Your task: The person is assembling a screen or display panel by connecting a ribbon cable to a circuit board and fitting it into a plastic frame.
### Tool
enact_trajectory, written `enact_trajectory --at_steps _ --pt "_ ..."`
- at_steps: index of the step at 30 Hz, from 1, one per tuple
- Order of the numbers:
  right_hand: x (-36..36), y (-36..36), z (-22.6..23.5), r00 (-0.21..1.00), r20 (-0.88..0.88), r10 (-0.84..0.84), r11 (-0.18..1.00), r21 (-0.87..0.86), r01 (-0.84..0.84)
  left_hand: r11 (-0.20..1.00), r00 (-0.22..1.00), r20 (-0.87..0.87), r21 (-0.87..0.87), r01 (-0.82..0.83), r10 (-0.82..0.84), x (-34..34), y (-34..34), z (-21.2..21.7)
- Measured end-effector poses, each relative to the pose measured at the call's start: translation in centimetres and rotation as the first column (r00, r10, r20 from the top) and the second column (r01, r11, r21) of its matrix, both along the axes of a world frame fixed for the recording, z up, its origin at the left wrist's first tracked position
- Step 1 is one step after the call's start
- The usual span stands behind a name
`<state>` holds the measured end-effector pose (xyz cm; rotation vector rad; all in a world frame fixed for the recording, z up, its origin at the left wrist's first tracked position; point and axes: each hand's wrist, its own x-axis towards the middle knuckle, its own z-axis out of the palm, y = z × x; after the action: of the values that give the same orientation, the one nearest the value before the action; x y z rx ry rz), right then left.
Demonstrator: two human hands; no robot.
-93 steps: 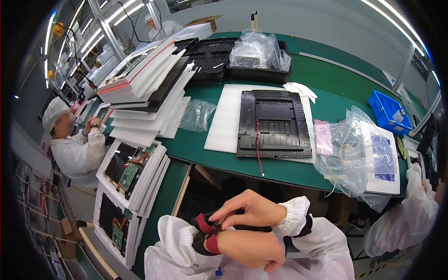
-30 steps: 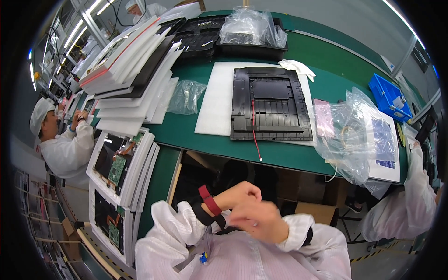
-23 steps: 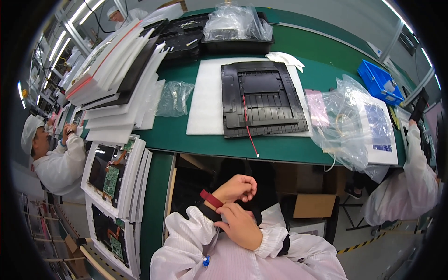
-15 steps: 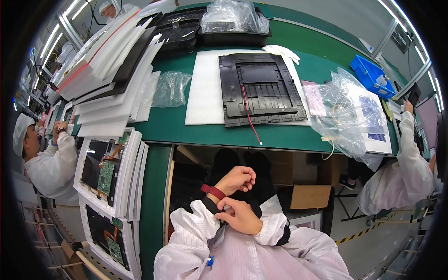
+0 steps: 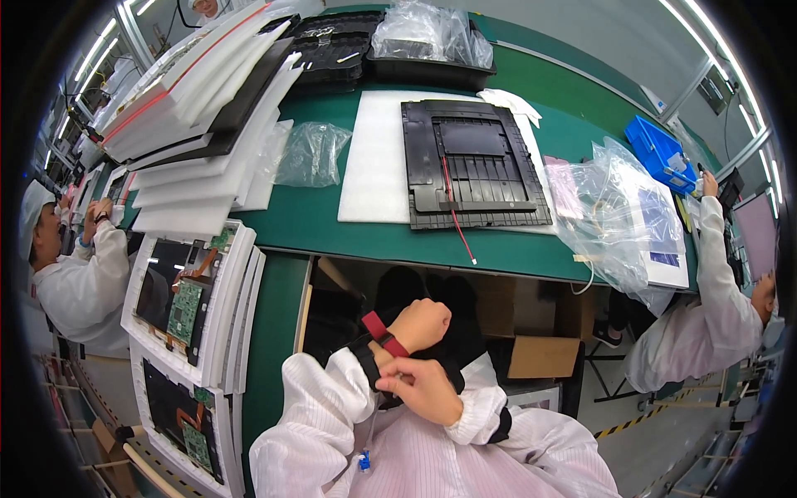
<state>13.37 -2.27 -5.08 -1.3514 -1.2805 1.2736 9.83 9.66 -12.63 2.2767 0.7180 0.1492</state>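
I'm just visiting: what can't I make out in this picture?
All in the head view:
- Left hand: curled, so its palm is hidden.
- Right hand: its own back hides what, if anything, it grips.
- Black panel: its underside is hidden against the foam sheet.
- Far co-worker: cut off by the top edge.
- Green boards: parts too small to identify.

The red strap (image 5: 384, 335), flat and narrow, wraps around the left wrist (image 5: 381, 356) at a slant, one end sticking out loose past the wrist's edge; the black band (image 5: 364, 363) circles it on the elbow side, skin showing between, its underside hidden
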Motion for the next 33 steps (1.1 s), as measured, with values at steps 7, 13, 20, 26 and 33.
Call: enact_trajectory --at_steps 7,13,20,26,33 --pt "4.1 2.1 5.1 0.947 0.262 -0.188 0.88 0.472 0.044 0.99 0.936 0.352 0.131 -0.053 0.004 -3.0 -3.4 4.6" --pt "6.6 7.1 3.9 0.798 0.434 0.418 0.71 0.392 -0.585 0.993 0.981 0.192 0.114 -0.011 -0.011 -4.2 -1.2 3.0" --pt "4.7 6.3 2.0 0.858 0.36 0.367 0.788 0.371 -0.492 0.993 0.999 -0.04 0.118 0.03 -0.026 -5.1 -0.5 2.9" --pt "5.0 6.0 1.0 0.857 0.273 0.437 0.811 0.293 -0.507 0.986 0.967 -0.248 0.14 0.09 -0.053 -5.0 0.4 3.5" --pt "5.6 6.2 1.9 0.91 0.355 0.213 0.827 0.431 -0.362 0.974 0.871 -0.488 0.16 0.158 -0.061 -4.6 0.9 5.0"
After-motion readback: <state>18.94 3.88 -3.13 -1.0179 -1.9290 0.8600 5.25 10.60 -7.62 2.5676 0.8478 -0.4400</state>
